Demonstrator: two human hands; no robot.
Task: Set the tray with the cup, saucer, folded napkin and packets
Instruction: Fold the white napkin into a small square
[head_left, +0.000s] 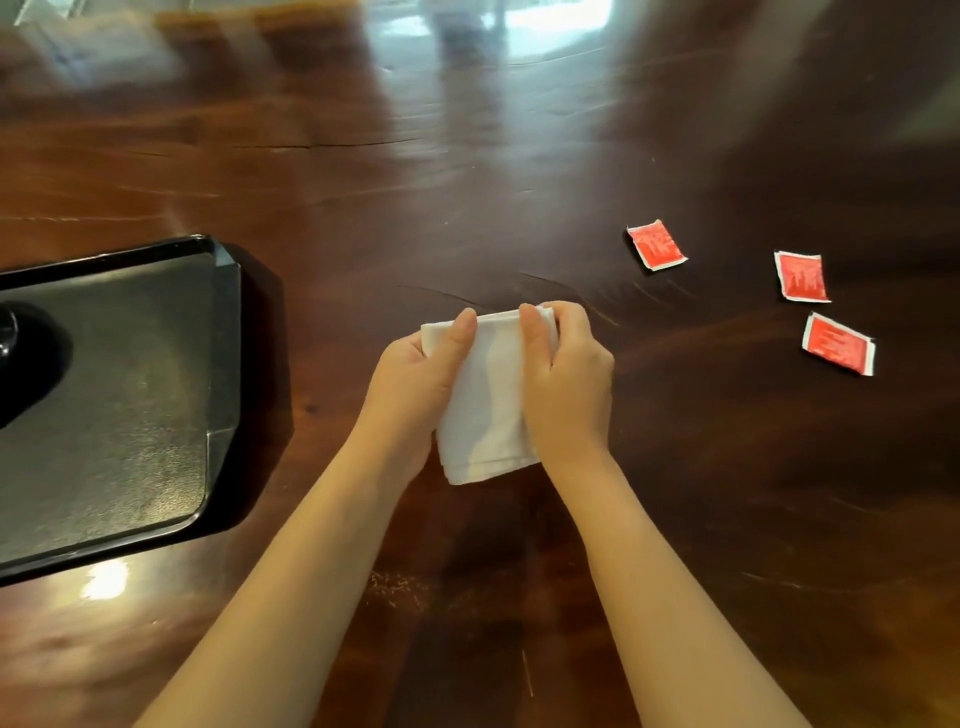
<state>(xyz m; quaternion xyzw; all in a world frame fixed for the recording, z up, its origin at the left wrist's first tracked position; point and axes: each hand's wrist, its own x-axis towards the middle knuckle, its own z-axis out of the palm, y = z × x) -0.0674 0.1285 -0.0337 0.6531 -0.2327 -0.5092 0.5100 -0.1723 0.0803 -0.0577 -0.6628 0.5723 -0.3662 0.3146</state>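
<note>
Dark polished wooden table (467, 156), glossy, with glare on the far side. Black tray (130, 415) at left, with a textured floor and raised rim. A dark rounded thing (8, 332) at its left edge is cut off by the frame; cannot tell if it is cup or saucer.

White napkin (493, 410) is at table centre in front of the person, well apart from the tray and folded to a narrow oblong. Cannot tell whether it rests on the wood or is lifted.

Left hand (415, 384) grips the napkin's left side, thumb on top near the far edge, fingers curled under. Right hand (566, 384) grips the right side, thumb pressing the top, fingers wrapped round the far corner.

Three red sachets lie on the wood at right, apart from one another: far packet (656, 244), right packet (801, 276), near packet (838, 343).

Handling, as judged: the cloth looks soft, light and limp, so the folds would likely fall open if it is lifted by one corner. Better to pinch all layers along the folded edge, or carry it flat. The packets look thin and light, so an edge pinch should serve.
</note>
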